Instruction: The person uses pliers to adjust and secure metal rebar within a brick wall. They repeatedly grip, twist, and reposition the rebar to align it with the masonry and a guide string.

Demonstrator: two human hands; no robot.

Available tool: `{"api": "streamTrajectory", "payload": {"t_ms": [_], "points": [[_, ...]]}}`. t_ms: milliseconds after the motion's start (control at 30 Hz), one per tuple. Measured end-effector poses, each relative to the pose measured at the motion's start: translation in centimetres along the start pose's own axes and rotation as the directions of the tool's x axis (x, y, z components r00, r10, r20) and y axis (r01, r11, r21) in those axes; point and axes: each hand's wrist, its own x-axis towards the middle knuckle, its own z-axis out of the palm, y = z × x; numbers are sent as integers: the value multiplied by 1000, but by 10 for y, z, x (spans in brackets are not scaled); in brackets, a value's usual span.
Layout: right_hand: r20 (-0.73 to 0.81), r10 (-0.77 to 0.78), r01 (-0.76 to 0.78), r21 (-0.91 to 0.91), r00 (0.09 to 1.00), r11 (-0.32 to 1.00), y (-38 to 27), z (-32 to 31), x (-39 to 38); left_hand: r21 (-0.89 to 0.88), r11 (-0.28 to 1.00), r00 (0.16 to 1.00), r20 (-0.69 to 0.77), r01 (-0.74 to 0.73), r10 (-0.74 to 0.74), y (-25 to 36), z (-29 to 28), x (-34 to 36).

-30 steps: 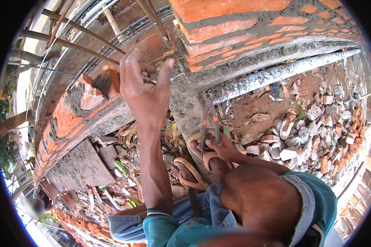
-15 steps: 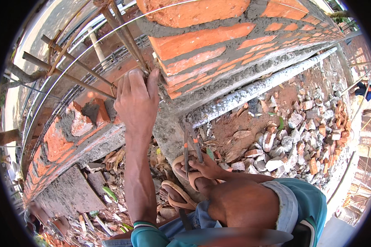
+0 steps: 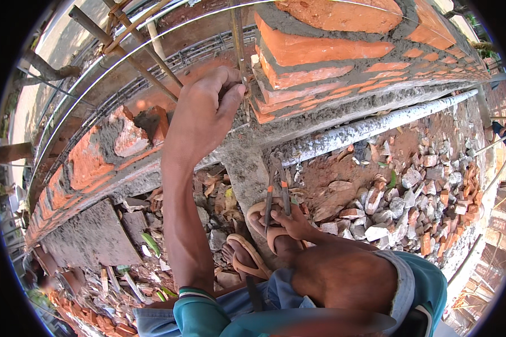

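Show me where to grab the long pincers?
Probably grip the pincers by both long handles, coming from the body side: they spread apart toward the person, while the metal head points away. The right hand holds them near the handle ends.

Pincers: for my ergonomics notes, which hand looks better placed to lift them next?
Probably the right hand: it holds the pincers, while the left hand is raised beside the upright rod near the brick wall.
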Motion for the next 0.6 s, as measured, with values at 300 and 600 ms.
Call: {"api": "streamTrajectory", "payload": {"t_ms": [300,600], "points": [[-24,-36,31,-168,999,985,4,-4,0,158,987,834,-547,19,71,17,72,-33],[-49,9,-14,-100,999,995,5,-1,4,147,980,781,-624,132,-12,24,63,-39]]}}
